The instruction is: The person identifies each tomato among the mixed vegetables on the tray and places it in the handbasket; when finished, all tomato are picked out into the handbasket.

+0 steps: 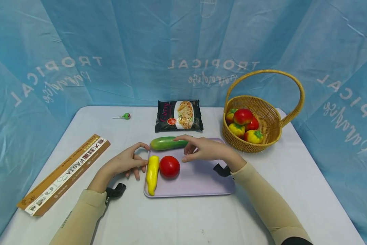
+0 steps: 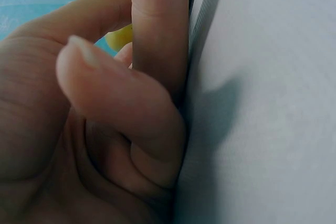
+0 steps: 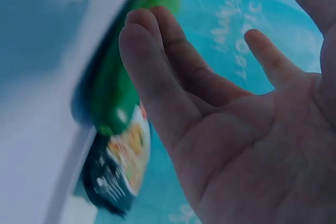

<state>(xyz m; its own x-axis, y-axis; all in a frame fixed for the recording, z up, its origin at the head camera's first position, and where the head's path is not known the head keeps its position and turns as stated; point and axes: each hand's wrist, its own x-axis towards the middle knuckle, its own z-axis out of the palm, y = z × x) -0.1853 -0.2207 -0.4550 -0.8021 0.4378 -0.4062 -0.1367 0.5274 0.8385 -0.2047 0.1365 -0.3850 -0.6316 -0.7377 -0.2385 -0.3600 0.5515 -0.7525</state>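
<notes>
A lavender tray (image 1: 198, 185) lies on the white table. On it are a yellow pepper (image 1: 152, 175) along the left side, a red tomato (image 1: 169, 166) beside it, and a green cucumber (image 1: 165, 143) across the back. My left hand (image 1: 126, 161) is at the tray's left edge, close to the pepper, fingers loosely bent and nothing seen held. Over the tray, my right hand (image 1: 206, 148) hangs with fingers extended and grips nothing. Its index finger overlaps the cucumber in the head view; the right wrist view shows the cucumber (image 3: 113, 87) beyond the fingers, contact unclear.
A wicker basket (image 1: 276, 126) holding several red and yellow fruits or peppers stands back right. Behind the tray lies a dark noodle packet (image 1: 179, 116). A lollipop (image 1: 126, 116) is at the back left, a long pasta box (image 1: 65, 173) at the left. Blue curtain surrounds the table.
</notes>
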